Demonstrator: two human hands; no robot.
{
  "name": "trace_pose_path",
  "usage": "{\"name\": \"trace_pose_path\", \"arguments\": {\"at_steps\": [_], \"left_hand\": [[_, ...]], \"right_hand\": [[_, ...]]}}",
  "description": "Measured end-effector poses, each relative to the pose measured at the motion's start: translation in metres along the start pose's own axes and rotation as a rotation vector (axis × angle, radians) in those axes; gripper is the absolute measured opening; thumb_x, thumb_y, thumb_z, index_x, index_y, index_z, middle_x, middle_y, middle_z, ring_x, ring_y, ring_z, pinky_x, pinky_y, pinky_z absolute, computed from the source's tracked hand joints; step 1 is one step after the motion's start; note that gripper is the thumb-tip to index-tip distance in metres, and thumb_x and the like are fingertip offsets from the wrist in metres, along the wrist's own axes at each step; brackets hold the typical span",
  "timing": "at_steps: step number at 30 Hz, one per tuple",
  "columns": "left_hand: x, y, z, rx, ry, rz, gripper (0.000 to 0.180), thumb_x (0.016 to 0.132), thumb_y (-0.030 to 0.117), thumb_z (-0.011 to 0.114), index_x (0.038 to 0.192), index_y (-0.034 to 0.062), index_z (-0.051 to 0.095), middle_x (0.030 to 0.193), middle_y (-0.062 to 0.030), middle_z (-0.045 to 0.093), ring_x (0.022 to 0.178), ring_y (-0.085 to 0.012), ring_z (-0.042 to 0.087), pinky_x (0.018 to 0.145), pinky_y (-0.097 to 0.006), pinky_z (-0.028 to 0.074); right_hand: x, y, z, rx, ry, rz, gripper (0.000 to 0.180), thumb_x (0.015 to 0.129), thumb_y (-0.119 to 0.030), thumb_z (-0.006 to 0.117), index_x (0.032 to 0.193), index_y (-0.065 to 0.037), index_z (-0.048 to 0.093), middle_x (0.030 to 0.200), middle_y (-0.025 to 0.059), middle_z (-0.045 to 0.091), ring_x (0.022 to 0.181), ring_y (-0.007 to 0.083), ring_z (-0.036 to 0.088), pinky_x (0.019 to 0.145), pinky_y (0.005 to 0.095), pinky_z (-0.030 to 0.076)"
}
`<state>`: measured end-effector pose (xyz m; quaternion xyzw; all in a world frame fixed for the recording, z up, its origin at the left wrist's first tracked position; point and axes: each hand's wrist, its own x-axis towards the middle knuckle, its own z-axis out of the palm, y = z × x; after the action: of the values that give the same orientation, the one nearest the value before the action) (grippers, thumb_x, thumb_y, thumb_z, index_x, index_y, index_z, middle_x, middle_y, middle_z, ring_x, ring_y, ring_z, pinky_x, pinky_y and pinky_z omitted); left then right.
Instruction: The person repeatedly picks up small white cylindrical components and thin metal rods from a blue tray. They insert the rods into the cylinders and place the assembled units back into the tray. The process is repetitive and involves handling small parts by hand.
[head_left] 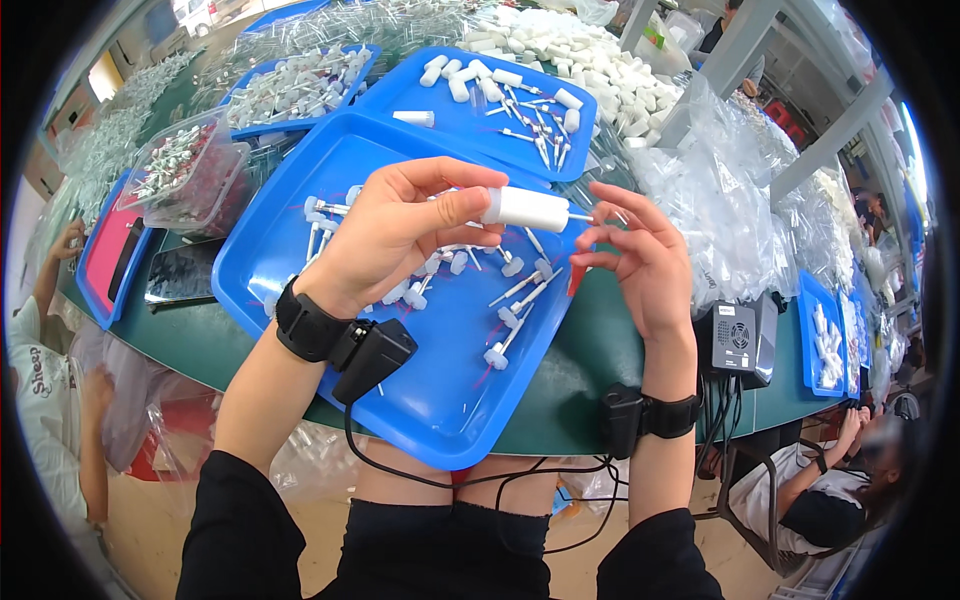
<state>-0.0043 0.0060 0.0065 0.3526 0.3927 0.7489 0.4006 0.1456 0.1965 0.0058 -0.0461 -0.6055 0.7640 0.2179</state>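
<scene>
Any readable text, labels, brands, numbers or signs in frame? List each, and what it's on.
Wording not copied out; where print shows:
Light shirt, far left: one dark printed word, legible.
Black box with a fan grille: small pale labels, too small to read.
Clear plastic bags: faint marks low down, too blurred to read.
White cylinder in the left hand: none visible.

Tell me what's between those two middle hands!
In the head view, a white cylinder with a thin rod lies between the left hand and right hand.
</scene>
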Motion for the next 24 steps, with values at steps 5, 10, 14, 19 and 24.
{"name": "trace_pose_path", "arguments": {"at_steps": [5,10,14,19,24], "left_hand": [[0.000,-0.001,0.000,-0.040,-0.029,-0.031,0.023,0.082,0.008,0.063,0.101,-0.0039,0.060,0.094,-0.0128,0.061,0.082,-0.0194,0.063,0.074,-0.030,0.054],[-0.002,-0.003,-0.001,-0.076,-0.104,-0.077,0.019,0.081,0.007,0.063,0.096,-0.0038,0.060,0.092,-0.0116,0.062,0.079,-0.0185,0.063,0.071,-0.028,0.054],[0.000,-0.003,-0.001,-0.116,-0.123,-0.135,0.020,0.081,0.008,0.063,0.097,-0.0040,0.061,0.093,-0.0109,0.062,0.080,-0.0180,0.062,0.071,-0.028,0.053],[0.000,-0.003,0.008,0.153,0.039,-0.045,0.027,0.078,0.004,0.065,0.102,-0.0030,0.058,0.098,-0.0128,0.060,0.080,-0.0181,0.061,0.068,-0.029,0.053],[0.000,0.001,0.011,0.397,0.067,-0.011,0.025,0.074,-0.005,0.065,0.098,-0.0048,0.060,0.097,-0.0147,0.062,0.080,-0.0177,0.062,0.068,-0.028,0.053]], "right_hand": [[-0.001,0.006,0.010,0.166,-0.091,-0.078,0.042,0.081,-0.006,0.055,0.121,0.003,0.047,0.095,0.0069,0.051,0.086,0.0170,0.058,0.076,0.0284,0.049],[-0.004,0.018,0.030,-0.002,-0.145,-0.160,0.045,0.076,-0.004,0.066,0.118,0.001,0.051,0.093,0.0038,0.051,0.088,0.0134,0.056,0.074,0.0250,0.047],[-0.009,0.021,0.037,0.072,-0.111,-0.140,0.041,0.075,0.002,0.067,0.113,0.002,0.053,0.091,0.0044,0.053,0.087,0.0143,0.057,0.075,0.0259,0.050],[-0.010,0.023,0.045,-0.074,0.032,-0.283,0.039,0.073,0.006,0.066,0.110,0.002,0.055,0.093,0.0054,0.054,0.086,0.0156,0.059,0.075,0.0253,0.050],[-0.012,0.022,0.038,-0.501,0.015,-0.534,0.033,0.069,0.005,0.070,0.101,-0.003,0.063,0.093,0.0064,0.056,0.079,0.0127,0.058,0.067,0.0223,0.049]]}}
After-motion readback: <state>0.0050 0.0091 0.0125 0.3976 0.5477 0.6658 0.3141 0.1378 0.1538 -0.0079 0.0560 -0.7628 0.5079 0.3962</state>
